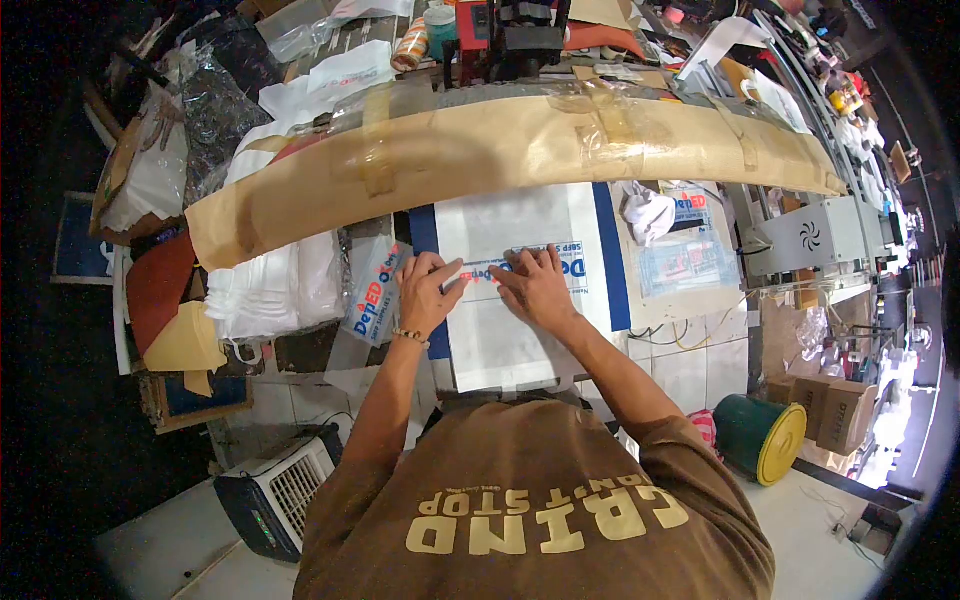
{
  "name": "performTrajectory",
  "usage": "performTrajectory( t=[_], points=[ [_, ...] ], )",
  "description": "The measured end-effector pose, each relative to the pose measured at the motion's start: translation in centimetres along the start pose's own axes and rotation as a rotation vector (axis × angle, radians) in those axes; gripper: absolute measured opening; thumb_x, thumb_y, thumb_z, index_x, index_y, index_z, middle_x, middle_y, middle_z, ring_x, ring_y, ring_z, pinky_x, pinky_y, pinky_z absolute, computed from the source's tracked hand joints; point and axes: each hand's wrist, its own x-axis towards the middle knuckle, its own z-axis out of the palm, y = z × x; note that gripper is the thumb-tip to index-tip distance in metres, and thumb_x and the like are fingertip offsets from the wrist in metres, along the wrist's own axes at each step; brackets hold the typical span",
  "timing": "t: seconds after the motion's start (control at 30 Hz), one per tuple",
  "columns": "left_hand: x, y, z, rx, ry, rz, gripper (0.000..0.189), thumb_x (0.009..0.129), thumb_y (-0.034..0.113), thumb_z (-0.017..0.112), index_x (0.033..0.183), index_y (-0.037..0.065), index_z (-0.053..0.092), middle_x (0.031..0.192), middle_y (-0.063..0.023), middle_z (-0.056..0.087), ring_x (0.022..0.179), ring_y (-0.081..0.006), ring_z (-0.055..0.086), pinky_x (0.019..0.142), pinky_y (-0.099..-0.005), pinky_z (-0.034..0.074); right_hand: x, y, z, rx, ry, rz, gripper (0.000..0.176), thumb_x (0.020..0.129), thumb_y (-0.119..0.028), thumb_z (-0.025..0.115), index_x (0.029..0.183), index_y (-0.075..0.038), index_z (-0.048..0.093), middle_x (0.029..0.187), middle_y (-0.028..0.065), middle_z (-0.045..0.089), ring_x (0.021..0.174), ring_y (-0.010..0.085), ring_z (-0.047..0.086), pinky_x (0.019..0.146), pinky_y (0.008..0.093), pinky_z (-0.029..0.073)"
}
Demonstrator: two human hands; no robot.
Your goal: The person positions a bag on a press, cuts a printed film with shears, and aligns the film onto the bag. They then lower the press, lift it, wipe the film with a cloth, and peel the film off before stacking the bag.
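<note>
A white flat sheet or bag [500,350] lies over a blue board [604,235] in front of me. On it rests a clear film printed in blue and red [570,265], its lettering partly covered by my fingers. My right hand [538,292] lies on the film with its fingers stretched out. At the sheet's left side, my left hand [428,292] has its fingers bent and spread, with thumb and forefinger apart. Another printed clear film [375,300] lies just left of that hand. A brown paper-covered bar [480,155] spans above the sheet and hides its far end.
White bags [275,290] are piled at left. To the right are a crumpled white cloth [648,212], more printed film [690,265] and a grey machine with a fan grille [810,235]. A green bin [745,440] and a white-grilled appliance [285,490] stand on the floor.
</note>
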Motion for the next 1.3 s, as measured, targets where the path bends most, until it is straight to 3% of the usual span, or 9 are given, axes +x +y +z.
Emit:
performTrajectory(
  t=[0.43,0.63,0.9,1.07,1.3],
  points=[
    [0.0,0.2,0.2,0.055,0.013,-0.021,0.031,0.080,0.032,0.082,0.107,0.019,0.081,0.101,-0.0002,0.061,0.099,-0.0249,0.056,0.085,-0.0442,0.038,0.1,-0.1,0.0,0.005,0.002,0.021,0.037,0.089,-0.029,0.072,0.126,-0.025,0.073,0.126,0.0085,0.058,0.118,0.0335,0.051,0.114,0.0658,0.033],
    [-0.1,0.7,-0.1,0.051,-0.047,-0.070,0.027,0.083,0.029,0.081,0.109,0.020,0.079,0.107,-0.0013,0.062,0.105,-0.0248,0.054,0.095,-0.0455,0.038,0.4,-0.2,-0.4,-0.007,-0.004,0.022,0.037,0.087,-0.031,0.073,0.123,-0.024,0.074,0.127,0.0072,0.057,0.121,0.0334,0.050,0.112,0.0705,0.030],
    [0.0,1.7,-0.8,0.120,-0.045,-0.033,0.039,0.067,0.031,0.087,0.105,0.024,0.079,0.108,0.0006,0.060,0.111,-0.0265,0.052,0.096,-0.0494,0.036,0.0,1.1,0.9,0.092,0.012,0.082,0.044,0.084,-0.038,0.076,0.123,-0.019,0.073,0.132,0.0091,0.056,0.127,0.0365,0.048,0.115,0.0702,0.026],
    [0.1,1.4,-0.5,0.099,0.007,0.014,0.037,0.064,0.031,0.087,0.100,0.024,0.078,0.104,0.0005,0.059,0.107,-0.0262,0.052,0.092,-0.0491,0.033,-0.1,1.9,-0.8,0.064,0.040,0.157,0.056,0.078,-0.050,0.080,0.124,-0.019,0.072,0.148,0.0144,0.049,0.140,0.0411,0.040,0.119,0.0691,0.021],
    [0.2,1.4,-0.7,0.060,-0.046,-0.024,0.039,0.064,0.031,0.087,0.101,0.023,0.078,0.105,-0.0012,0.058,0.108,-0.0270,0.052,0.093,-0.0490,0.033,-0.5,2.7,-0.9,0.148,-0.006,0.189,0.059,0.076,-0.049,0.082,0.128,-0.024,0.071,0.155,0.0169,0.044,0.146,0.0425,0.034,0.122,0.0684,0.015]
  ],
)
